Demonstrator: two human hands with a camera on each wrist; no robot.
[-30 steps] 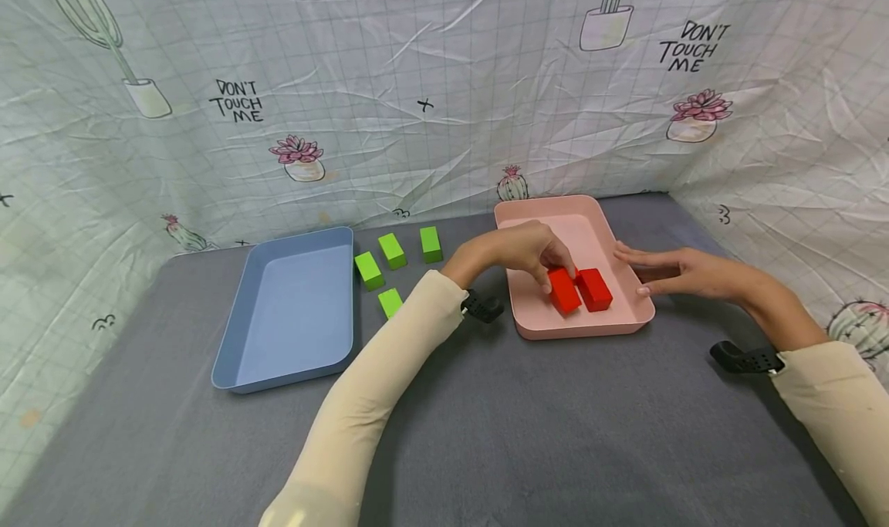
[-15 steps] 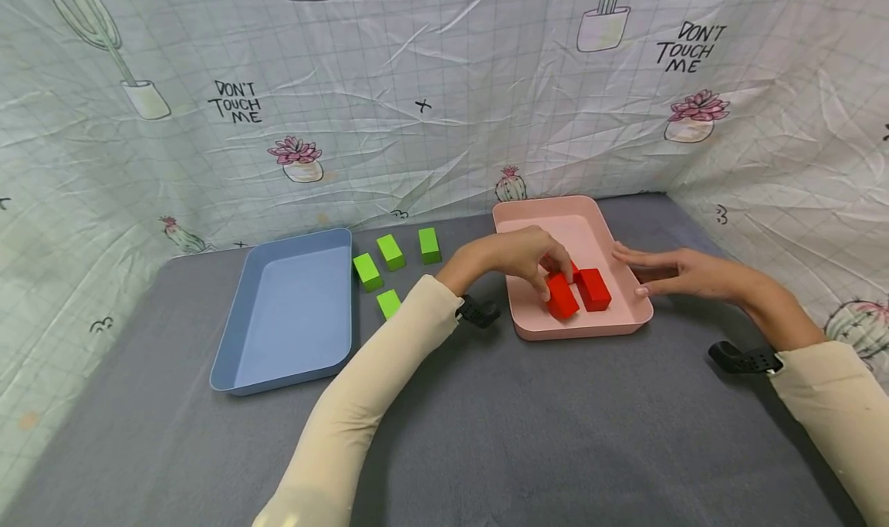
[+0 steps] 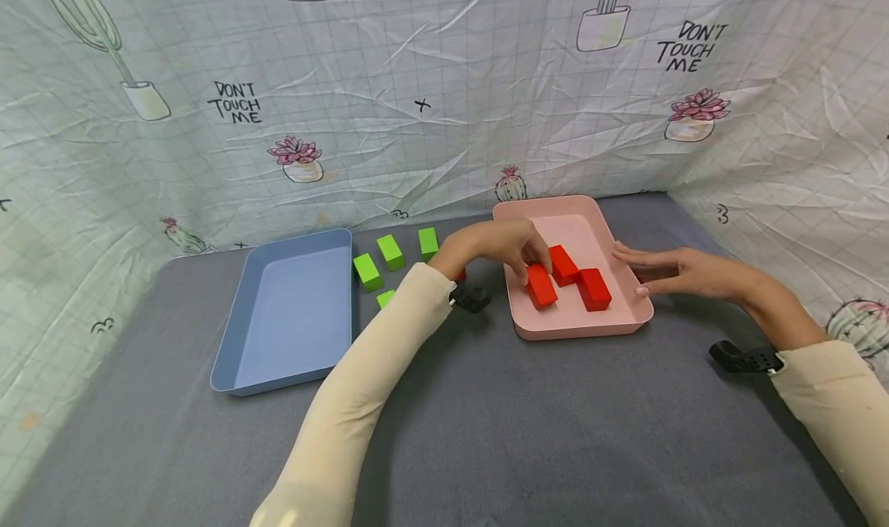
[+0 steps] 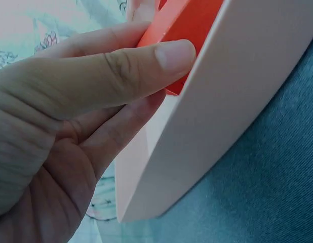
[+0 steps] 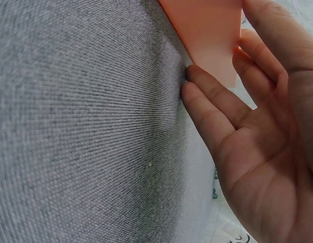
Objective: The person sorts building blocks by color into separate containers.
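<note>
In the head view, my left hand (image 3: 503, 243) reaches over the near left part of a pink tray (image 3: 583, 330). It pinches a red block (image 3: 541, 289) between thumb and fingers, close to the tray's left wall. The left wrist view shows the thumb laid along that red block (image 4: 189, 25), just inside the tray wall (image 4: 217, 101). Two more red blocks (image 3: 564, 265) (image 3: 595, 290) lie in the tray to the right, corners close together. My right hand (image 3: 684, 272) has its fingers extended against the tray's right side, as the right wrist view also shows.
A blue tray (image 3: 292, 311) stands at the left on the grey cloth (image 3: 528, 434). Several green blocks (image 3: 391, 252) lie between the trays, one partly behind the left sleeve (image 3: 361, 388). A bit of red (image 3: 460, 276) shows by the left wrist. Printed fabric (image 3: 417, 157) hangs behind.
My left hand has drawn the pinched red block leftward inside the pink tray, away from the other two. The red block behind it is now uncovered. My right hand has stayed put.
</note>
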